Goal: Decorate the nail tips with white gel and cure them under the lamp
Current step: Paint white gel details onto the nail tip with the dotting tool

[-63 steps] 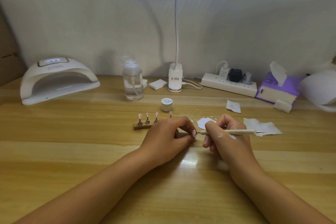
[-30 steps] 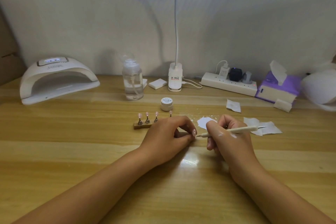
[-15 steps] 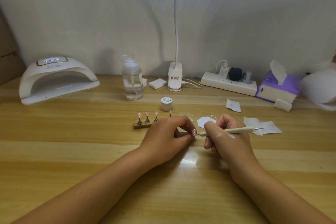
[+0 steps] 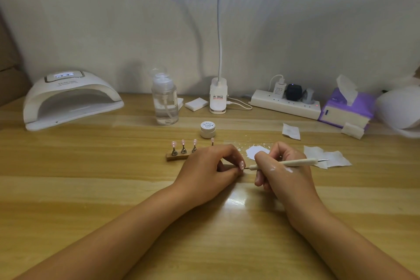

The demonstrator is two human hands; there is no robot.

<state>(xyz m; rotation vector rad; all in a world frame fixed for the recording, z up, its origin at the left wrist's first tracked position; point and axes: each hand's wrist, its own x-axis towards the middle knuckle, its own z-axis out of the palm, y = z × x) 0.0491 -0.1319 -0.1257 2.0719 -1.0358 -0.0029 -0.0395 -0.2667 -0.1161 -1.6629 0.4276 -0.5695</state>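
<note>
Two hands on wooden table [image 4: 91,188] — left hand [image 4: 209,170] pinching nail tip [image 4: 242,164], right hand [image 4: 284,175] gripping dotting pen [image 4: 293,162].

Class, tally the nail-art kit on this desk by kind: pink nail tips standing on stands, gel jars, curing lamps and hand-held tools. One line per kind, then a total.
Pink nail tips on stands: 4
Gel jar: 1
Curing lamp: 1
Dotting tool: 1
Total: 7
</note>
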